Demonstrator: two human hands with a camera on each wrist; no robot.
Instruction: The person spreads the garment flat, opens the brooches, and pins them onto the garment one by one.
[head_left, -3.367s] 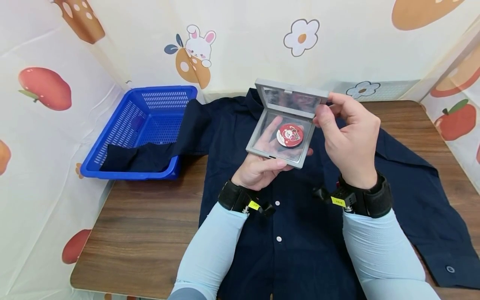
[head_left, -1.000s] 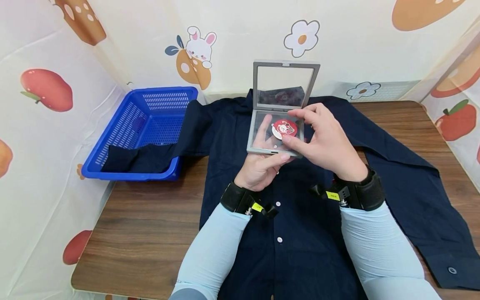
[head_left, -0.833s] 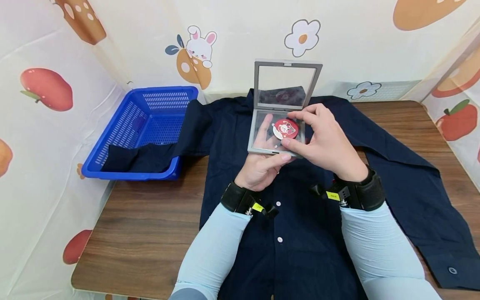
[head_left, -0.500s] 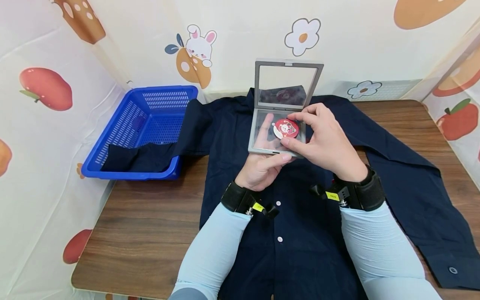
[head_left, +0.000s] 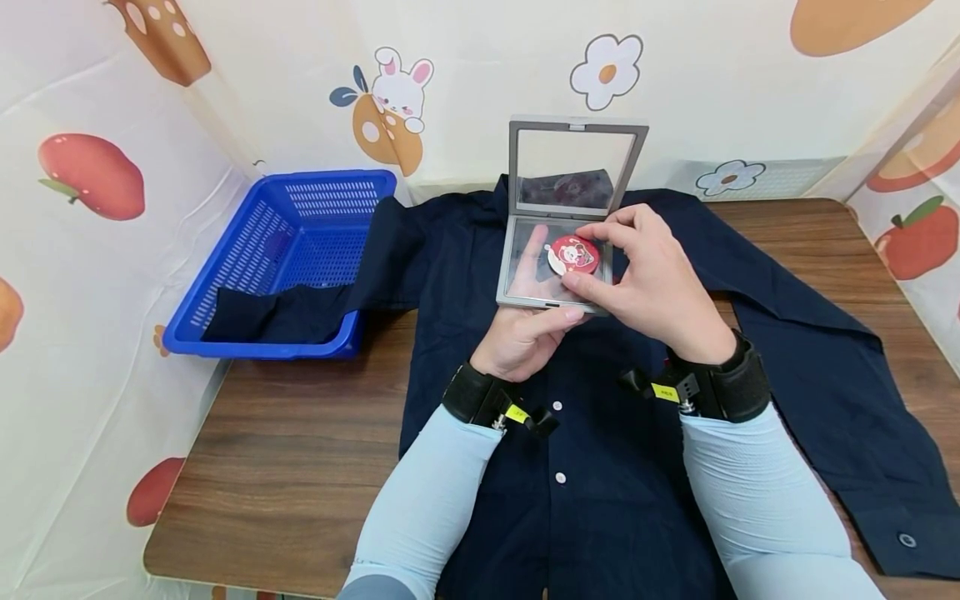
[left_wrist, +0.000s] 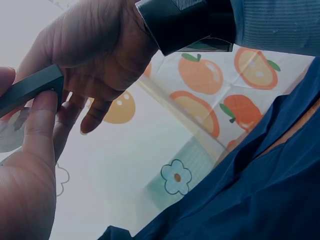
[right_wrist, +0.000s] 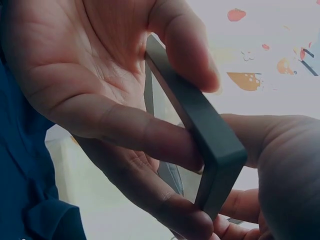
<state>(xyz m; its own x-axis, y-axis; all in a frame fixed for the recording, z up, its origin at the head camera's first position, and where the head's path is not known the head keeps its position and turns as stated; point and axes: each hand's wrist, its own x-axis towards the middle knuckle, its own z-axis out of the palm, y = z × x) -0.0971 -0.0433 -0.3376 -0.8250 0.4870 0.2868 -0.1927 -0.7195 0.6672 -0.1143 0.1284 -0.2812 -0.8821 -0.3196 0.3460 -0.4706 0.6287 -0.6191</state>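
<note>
A grey square display case point(head_left: 555, 265) with clear panes stands open like a book, its lid point(head_left: 576, 167) tilted up at the back. My left hand point(head_left: 517, 342) holds its base from below, thumb on the front edge, with fingers showing through the clear pane. On that pane is a round red badge point(head_left: 573, 254) with a white cartoon figure. My right hand point(head_left: 652, 275) pinches the badge between thumb and index finger. In the right wrist view, the case's dark rim point(right_wrist: 200, 110) passes between my right thumb and fingers. The badge is hidden there.
Under my hands a navy button-up shirt point(head_left: 480, 467) is spread on the wooden table point(head_left: 300, 467). One sleeve end lies in a blue perforated basket point(head_left: 300, 250) at the left. A printed curtain point(head_left: 495, 75) closes off the back and sides.
Since the oldest frame, the lid has swung further back. My right hand has left the lid and moved onto the badge. Over the last second, hands and case have barely shifted.
</note>
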